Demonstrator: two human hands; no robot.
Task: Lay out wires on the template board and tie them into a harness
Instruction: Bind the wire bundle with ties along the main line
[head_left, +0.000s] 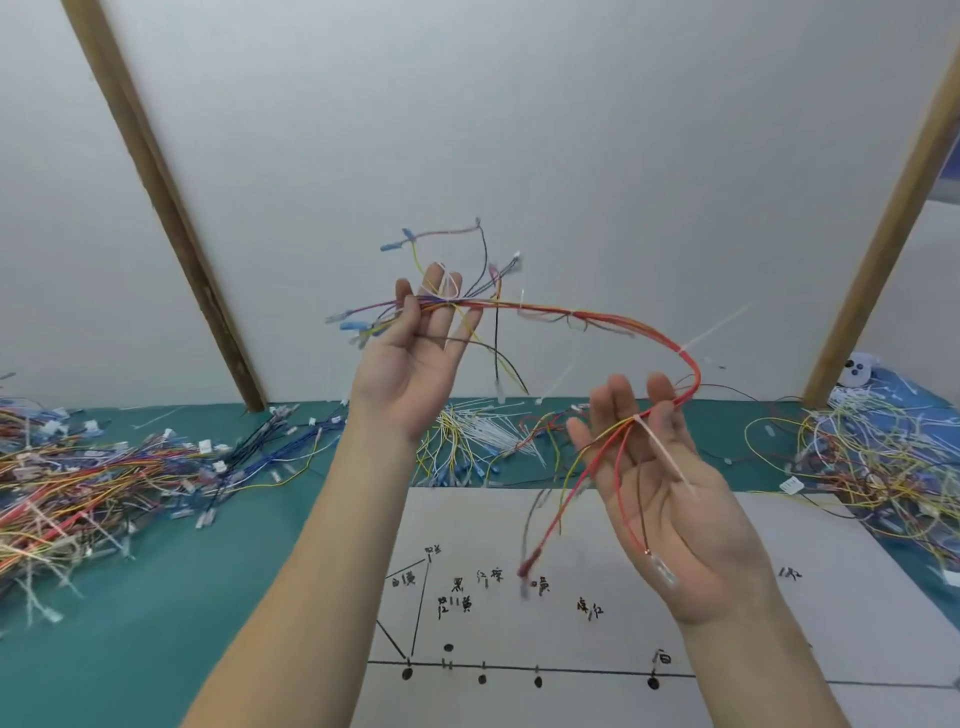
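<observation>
Arching between both upturned, loosely open hands (415, 358) (660, 499), thin tied plastic-coated harness (613, 318) droops.

Light: bright, even, soft shadows.
Blur: motion-smeared harness (597, 317) ends, soft wire piles (93, 467).
Distortion: wide-angle bending at edges.

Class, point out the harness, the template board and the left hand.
harness (613, 316): head view, arched red bundle.
template board (519, 634): head view, bare white surface.
left hand (410, 364): head view, palm.
</observation>
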